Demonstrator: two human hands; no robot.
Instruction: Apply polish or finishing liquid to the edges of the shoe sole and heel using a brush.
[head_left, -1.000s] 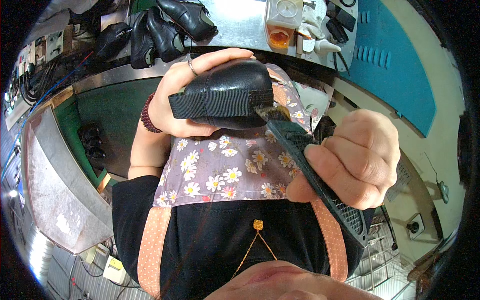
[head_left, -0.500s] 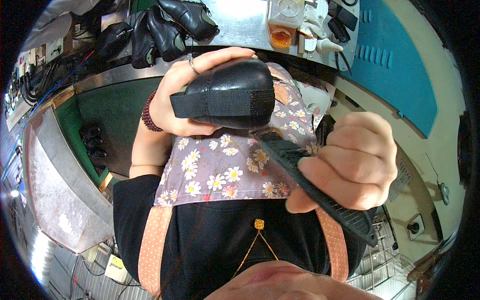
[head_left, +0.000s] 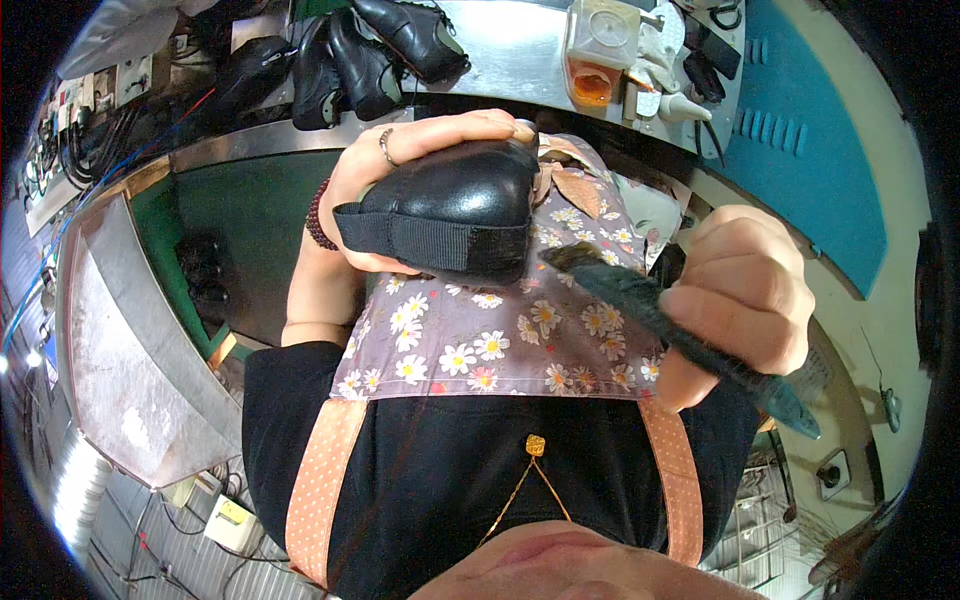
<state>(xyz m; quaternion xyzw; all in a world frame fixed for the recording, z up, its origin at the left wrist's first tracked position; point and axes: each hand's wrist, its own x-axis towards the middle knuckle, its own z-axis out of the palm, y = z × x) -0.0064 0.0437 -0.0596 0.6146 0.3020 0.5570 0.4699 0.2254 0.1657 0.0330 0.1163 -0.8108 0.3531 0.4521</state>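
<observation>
A glossy black leather shoe [head_left: 465, 190] is held in my left hand [head_left: 375, 165], whose fingers wrap over its far side. The shoe's rounded end faces right, and a ribbed black strap [head_left: 430, 240] runs along its near side. My right hand [head_left: 745, 300] is closed in a fist around a dark, narrow brush [head_left: 630, 300]. The brush slants, with its tip just right of the shoe and apart from it. Its other end sticks out beneath my fist. A flowered apron [head_left: 490, 350] lies below both hands.
Several black shoes [head_left: 420, 40] stand on the metal bench [head_left: 500, 50] ahead. A clear container with orange liquid [head_left: 595, 85] and a white nozzle bottle [head_left: 685, 108] are on its right part. A teal panel [head_left: 810, 150] stands at right, a grey metal hood [head_left: 140, 360] at left.
The brush has moved away from the shoe to the right and turned, so its bristles show less. The shoe has tilted slightly in my left hand. The whole view has shifted a little.
</observation>
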